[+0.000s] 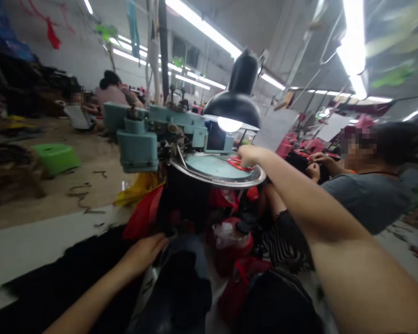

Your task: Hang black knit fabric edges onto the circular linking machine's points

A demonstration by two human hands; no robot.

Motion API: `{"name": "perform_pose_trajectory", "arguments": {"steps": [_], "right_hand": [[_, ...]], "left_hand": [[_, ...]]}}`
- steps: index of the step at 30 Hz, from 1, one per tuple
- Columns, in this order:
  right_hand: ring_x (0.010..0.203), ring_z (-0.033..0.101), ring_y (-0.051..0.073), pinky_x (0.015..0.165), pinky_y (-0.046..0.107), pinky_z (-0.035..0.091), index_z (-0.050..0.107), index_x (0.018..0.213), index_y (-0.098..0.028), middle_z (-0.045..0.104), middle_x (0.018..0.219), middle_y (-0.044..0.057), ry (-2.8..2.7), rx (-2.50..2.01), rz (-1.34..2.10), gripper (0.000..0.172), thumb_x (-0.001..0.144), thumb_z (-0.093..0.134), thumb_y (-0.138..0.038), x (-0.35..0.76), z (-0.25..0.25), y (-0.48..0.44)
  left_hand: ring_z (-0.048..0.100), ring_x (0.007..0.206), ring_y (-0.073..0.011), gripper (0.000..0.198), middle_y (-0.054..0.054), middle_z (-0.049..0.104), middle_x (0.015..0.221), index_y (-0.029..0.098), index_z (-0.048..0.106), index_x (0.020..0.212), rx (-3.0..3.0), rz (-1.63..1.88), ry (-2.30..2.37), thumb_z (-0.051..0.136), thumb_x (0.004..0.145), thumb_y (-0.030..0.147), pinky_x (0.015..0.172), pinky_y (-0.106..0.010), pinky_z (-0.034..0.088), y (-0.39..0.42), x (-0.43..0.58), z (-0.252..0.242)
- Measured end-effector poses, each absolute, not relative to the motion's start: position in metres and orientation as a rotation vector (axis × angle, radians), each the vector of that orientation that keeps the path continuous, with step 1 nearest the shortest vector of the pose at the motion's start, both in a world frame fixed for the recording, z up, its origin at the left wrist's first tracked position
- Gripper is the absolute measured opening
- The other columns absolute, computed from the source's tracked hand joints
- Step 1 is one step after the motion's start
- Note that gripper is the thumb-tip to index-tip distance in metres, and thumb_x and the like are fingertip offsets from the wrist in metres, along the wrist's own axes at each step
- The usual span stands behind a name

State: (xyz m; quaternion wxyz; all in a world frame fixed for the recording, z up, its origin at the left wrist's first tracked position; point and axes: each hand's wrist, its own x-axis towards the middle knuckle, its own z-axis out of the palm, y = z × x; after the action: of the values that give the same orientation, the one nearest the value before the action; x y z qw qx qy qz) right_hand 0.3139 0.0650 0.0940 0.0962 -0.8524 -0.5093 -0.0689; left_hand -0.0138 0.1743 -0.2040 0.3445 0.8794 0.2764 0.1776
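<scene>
Red scissors (238,163) lie flat on the machine's round plate (209,172), near its right rim. Right hand (249,154) on them; grip cannot be told. Black lamp (235,99) hangs just above plate. Left hand (144,253) below plate, grip released, resting on dark fabric (181,287).

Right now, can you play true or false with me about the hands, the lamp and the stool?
1. The right hand reaches onto the machine's round plate. True.
2. The lamp is switched off. False: its bulb glows.
3. The left hand rests on dark cloth. True.
4. The stool on the floor is blue. False: it is green.
</scene>
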Motion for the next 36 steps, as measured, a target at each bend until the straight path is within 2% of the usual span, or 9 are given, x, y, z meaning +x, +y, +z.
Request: {"name": "perform_pose_trajectory", "arguments": {"steps": [1,4,8,16,23,27,29,33,36], "right_hand": [[0.094,0.075,0.017,0.090,0.021,0.046,0.068,0.056,0.001,0.075,0.097,0.017,-1.503,-2.518,-0.215,0.059,0.093,0.036,-0.031,0.313,0.094,0.045],[0.075,0.074,0.020,0.069,0.030,0.056,0.074,0.080,-0.019,0.076,0.081,0.007,-1.553,-2.293,-0.355,0.028,0.074,0.078,-0.046,0.298,0.078,-0.037],[0.059,0.066,0.013,0.055,0.029,0.051,0.068,0.091,-0.028,0.073,0.077,0.007,-1.853,-1.906,0.136,0.034,0.094,0.054,-0.059,0.229,-0.005,-0.111],[0.092,0.074,0.038,0.089,0.049,0.052,0.069,0.110,-0.008,0.077,0.097,0.021,-2.192,-2.502,-0.003,0.068,0.085,0.057,-0.070,0.170,-0.128,-0.015],[0.087,0.076,0.034,0.074,0.038,0.052,0.074,0.100,-0.011,0.078,0.090,0.021,-2.307,-2.434,0.042,0.051,0.089,0.061,-0.059,0.158,-0.131,0.006],[0.071,0.074,0.028,0.061,0.031,0.047,0.072,0.089,-0.016,0.077,0.077,0.014,-2.110,-2.390,0.029,0.054,0.086,0.060,-0.069,0.173,-0.101,-0.041],[0.064,0.069,0.021,0.057,0.027,0.042,0.068,0.082,-0.020,0.074,0.072,0.006,-1.954,-2.255,0.048,0.050,0.084,0.062,-0.070,0.190,-0.065,-0.076],[0.055,0.056,0.016,0.055,0.027,0.038,0.067,0.082,-0.021,0.065,0.062,0.001,-1.542,-2.236,-0.397,0.048,0.086,0.060,-0.069,0.235,0.022,-0.111],[0.053,0.058,0.017,0.052,0.029,0.035,0.070,0.074,-0.020,0.065,0.057,0.003,-1.446,-2.471,-0.497,0.047,0.078,0.070,-0.066,0.286,0.064,-0.084]], "left_hand": [[0.067,0.068,-0.0230,0.039,-0.005,0.068,0.070,0.023,0.062,0.073,2.349,0.347,0.779,0.040,0.093,0.048,0.066,-0.032,0.047,0.172,-0.014,-0.196],[0.067,0.077,-0.0236,0.041,-0.005,0.068,0.077,0.022,0.058,0.077,2.380,0.188,0.818,0.033,0.095,0.050,0.071,-0.032,0.044,0.172,-0.019,-0.188],[0.066,0.082,-0.0240,0.043,-0.004,0.069,0.082,0.023,0.057,0.077,2.367,0.158,0.821,0.033,0.095,0.054,0.074,-0.032,0.043,0.175,-0.030,-0.191],[0.067,0.087,-0.0258,0.042,-0.005,0.070,0.086,0.023,0.057,0.081,2.483,0.146,0.830,0.030,0.098,0.052,0.075,-0.032,0.041,0.165,-0.028,-0.183],[0.064,0.081,-0.0223,0.048,-0.005,0.066,0.080,0.021,0.060,0.076,2.488,0.323,0.764,0.031,0.098,0.052,0.075,-0.031,0.045,0.159,-0.025,-0.178],[0.056,0.124,-0.0328,0.041,-0.016,0.060,0.133,0.019,0.070,0.117,2.588,0.315,0.895,0.053,0.086,0.039,0.103,-0.044,0.045,0.172,-0.044,-0.178],[0.041,0.141,-0.0395,0.068,-0.018,0.040,0.156,0.021,0.058,0.141,2.641,0.095,0.970,0.064,0.075,0.031,0.110,-0.050,0.040,0.180,-0.055,-0.170],[0.055,0.129,-0.0384,0.037,-0.013,0.060,0.139,0.021,0.074,0.114,2.691,-0.010,1.099,0.053,0.088,0.038,0.109,-0.053,0.043,0.183,-0.058,-0.142],[0.024,0.149,-0.0480,0.040,-0.016,0.039,0.158,0.022,0.071,0.116,2.849,0.132,1.276,0.065,0.077,0.022,0.113,-0.075,0.018,0.162,-0.043,-0.139]]}}
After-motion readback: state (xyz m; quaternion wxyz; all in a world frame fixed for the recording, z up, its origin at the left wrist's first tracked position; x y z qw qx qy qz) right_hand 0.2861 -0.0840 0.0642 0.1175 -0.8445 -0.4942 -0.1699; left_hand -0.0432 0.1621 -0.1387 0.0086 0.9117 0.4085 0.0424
